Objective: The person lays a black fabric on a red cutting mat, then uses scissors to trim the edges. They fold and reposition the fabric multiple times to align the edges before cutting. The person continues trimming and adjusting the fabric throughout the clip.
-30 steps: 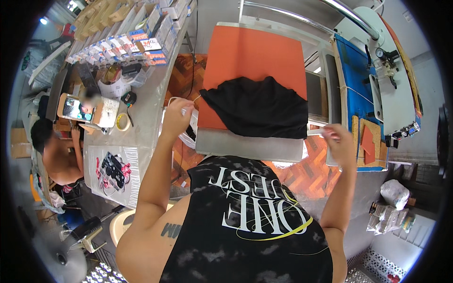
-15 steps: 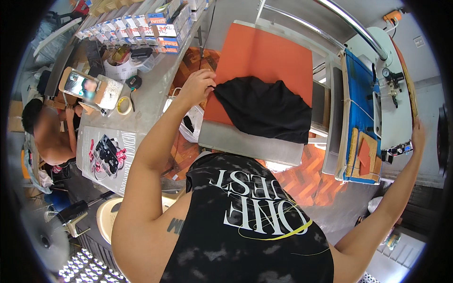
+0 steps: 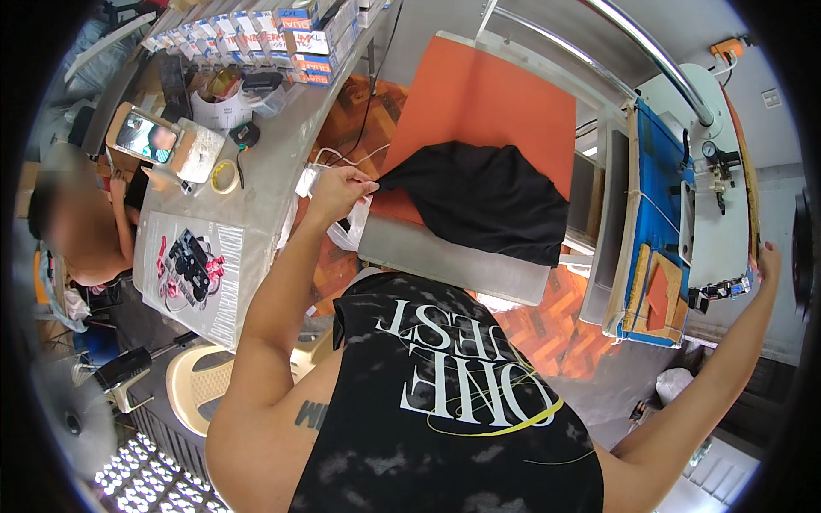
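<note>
A black cloth lies bunched and creased over an orange-red pad on a grey platen. My left hand pinches the cloth's left corner between thumb and fingertips, drawing it out to a point past the pad's left edge. Far off to the right, my right hand is beside the edge of a white machine panel. Its fingers look small and partly curled there, and whether they grip anything does not show.
A blue-sided press frame and a chrome bar stand right of the pad. On the left, a grey table carries boxes, a tape roll and a phone. Another person sits beyond it. A cream chair stands behind my left arm.
My left hand has moved left and slightly down, pulling the cloth's corner out beyond the pad. My right hand has shifted a little lower along the machine's edge, and its fingers look more curled.
</note>
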A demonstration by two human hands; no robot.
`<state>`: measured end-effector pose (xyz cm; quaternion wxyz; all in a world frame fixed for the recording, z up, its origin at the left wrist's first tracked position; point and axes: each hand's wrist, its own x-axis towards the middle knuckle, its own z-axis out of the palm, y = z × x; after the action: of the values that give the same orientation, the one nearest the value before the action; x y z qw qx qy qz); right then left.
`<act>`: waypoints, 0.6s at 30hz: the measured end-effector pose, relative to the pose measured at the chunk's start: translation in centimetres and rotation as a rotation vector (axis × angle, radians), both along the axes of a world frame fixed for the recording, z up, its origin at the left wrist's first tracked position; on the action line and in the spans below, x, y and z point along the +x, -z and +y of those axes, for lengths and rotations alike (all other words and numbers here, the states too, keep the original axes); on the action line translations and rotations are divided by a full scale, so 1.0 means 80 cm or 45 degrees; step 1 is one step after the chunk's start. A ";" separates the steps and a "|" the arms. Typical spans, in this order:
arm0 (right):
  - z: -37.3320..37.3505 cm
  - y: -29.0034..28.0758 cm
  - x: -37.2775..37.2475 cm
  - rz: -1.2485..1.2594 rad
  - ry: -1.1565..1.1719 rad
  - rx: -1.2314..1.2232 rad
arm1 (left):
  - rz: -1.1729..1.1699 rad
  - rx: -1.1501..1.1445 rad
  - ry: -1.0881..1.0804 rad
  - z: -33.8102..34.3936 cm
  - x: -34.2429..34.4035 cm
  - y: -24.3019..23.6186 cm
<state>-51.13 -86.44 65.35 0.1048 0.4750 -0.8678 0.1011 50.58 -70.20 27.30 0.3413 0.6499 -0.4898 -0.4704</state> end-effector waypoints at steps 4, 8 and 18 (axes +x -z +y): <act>-0.009 -0.032 0.018 0.254 0.057 0.230 | -0.065 -0.074 -0.038 0.013 0.002 0.005; 0.053 -0.050 0.147 0.581 -0.003 -0.237 | 0.006 -0.026 -0.144 0.027 0.006 0.012; 0.197 0.347 0.813 -2.015 -0.986 0.504 | -0.300 -0.122 0.027 0.047 0.015 0.004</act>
<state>13.89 -70.69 37.61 -0.6479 0.5349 -0.4672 0.2754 51.80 -66.47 26.98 0.3071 0.6782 -0.5555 -0.3704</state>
